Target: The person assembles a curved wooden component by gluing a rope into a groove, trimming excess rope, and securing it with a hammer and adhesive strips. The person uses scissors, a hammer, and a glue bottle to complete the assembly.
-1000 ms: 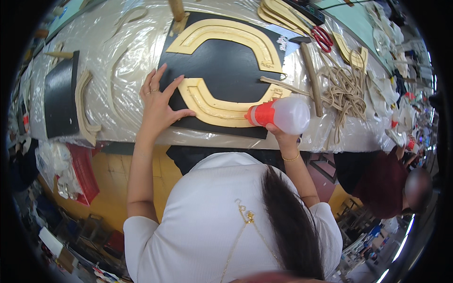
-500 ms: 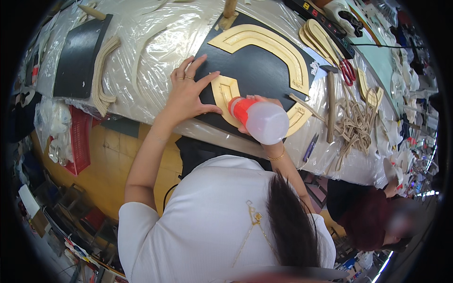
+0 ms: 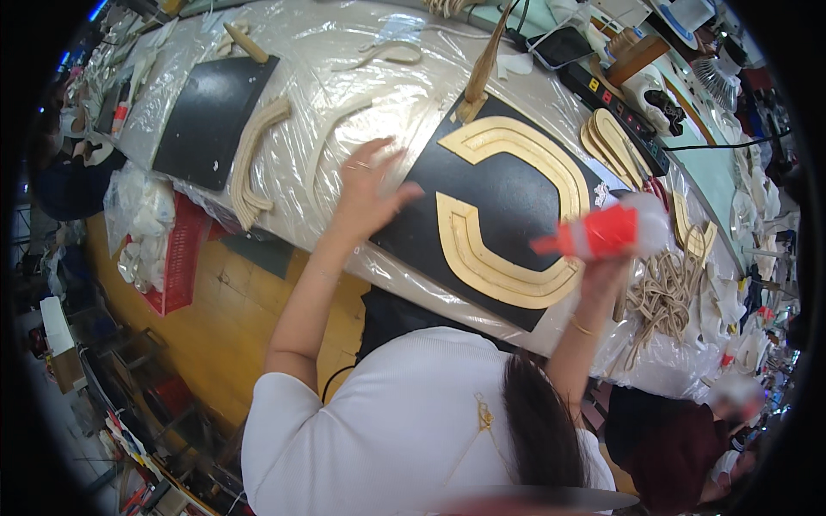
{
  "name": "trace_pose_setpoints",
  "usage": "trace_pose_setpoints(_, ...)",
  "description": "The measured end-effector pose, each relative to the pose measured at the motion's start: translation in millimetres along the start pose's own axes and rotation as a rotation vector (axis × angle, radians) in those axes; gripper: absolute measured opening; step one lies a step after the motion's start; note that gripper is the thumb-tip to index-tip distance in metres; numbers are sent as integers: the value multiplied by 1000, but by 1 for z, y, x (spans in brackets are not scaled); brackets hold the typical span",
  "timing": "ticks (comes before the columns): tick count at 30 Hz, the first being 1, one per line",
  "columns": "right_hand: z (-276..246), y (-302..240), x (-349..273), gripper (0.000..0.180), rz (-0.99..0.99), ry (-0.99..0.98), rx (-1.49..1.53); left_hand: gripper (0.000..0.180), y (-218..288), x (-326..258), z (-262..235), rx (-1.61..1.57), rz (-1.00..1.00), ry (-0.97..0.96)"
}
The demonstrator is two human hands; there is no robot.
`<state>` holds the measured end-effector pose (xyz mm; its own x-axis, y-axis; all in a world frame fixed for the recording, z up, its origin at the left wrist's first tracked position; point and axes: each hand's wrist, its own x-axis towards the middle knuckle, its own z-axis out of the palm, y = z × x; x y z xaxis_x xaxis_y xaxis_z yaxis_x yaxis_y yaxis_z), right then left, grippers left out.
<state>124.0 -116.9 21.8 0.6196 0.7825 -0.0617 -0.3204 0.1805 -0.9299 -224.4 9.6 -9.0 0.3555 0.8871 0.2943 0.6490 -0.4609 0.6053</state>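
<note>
A pale tan, C-shaped flat piece with a stitched-looking inner line lies on a black board, its gap facing left. My right hand is wrapped round a squeeze bottle with a red-orange band and a translucent white body. The bottle is tilted, its red tip pointing left over the piece's right side and hiding part of it. Over the board's left edge is my left hand, fingers spread, holding nothing and apart from the piece.
A wooden stick stands at the board's far corner. Tangled tan cords lie to the right, near more curved tan pieces. Leftward are a second black board and a bundle of beige strips. A red crate stands beside the table.
My right hand has lifted the bottle off the piece's near left part and swung it right. My left hand has drawn back leftward from the piece. The whole view has shifted.
</note>
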Motion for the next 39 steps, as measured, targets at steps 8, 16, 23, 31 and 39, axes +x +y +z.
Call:
trace_pose_setpoints(8, -133, -134, -53, 84, 524, -383, -1455, 46, -106, 51, -46, 94, -699, 69)
trace_pose_setpoints(16, -162, -108, -91, 75, 214, -136, -1555, 29, -88, 68, -72, -146, -756, -111)
trace_pose_setpoints(23, -32, -96, -48, 34, -107, -499, -936, 30, 42, 78, -86, -1187, -462, 97)
trace_pose_setpoints(31, 99, -15, -70, 53, 339, -888, -39, 75, 154, 65, -42, -1423, -239, -25)
trace_pose_setpoints(39, 37, -79, -44, 20, 59, -651, -365, 59, 162, 57, -34, -1195, -246, -220)
